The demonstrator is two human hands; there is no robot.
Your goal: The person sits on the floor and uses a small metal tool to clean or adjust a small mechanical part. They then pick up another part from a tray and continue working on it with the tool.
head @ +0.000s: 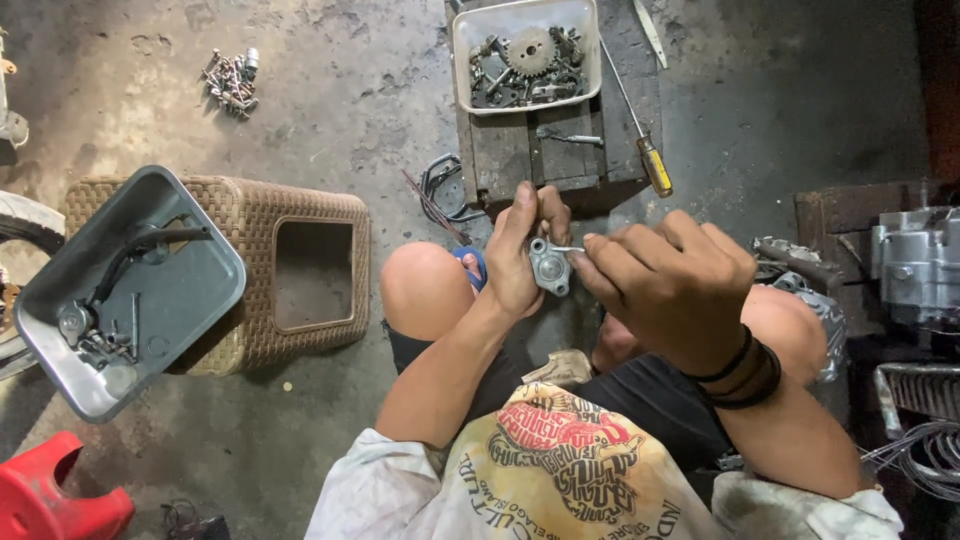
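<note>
2 trays [190,290], 1 screwdriver [640,120], 1 stool [300,265], perhaps 15 loose bolts [230,80]

My one head-worn camera looks steeply down, close over my hands [600,265], knees and the floor [380,110].

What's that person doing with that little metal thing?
A person sits on a workshop floor, holding a small grey metal engine part in the left hand. The right hand pokes a thin metal tool into it. Ahead, a white tray of gears and bolts rests on a wooden block beside a yellow-handled screwdriver. A grey tray of parts sits on a wicker stool.
</note>
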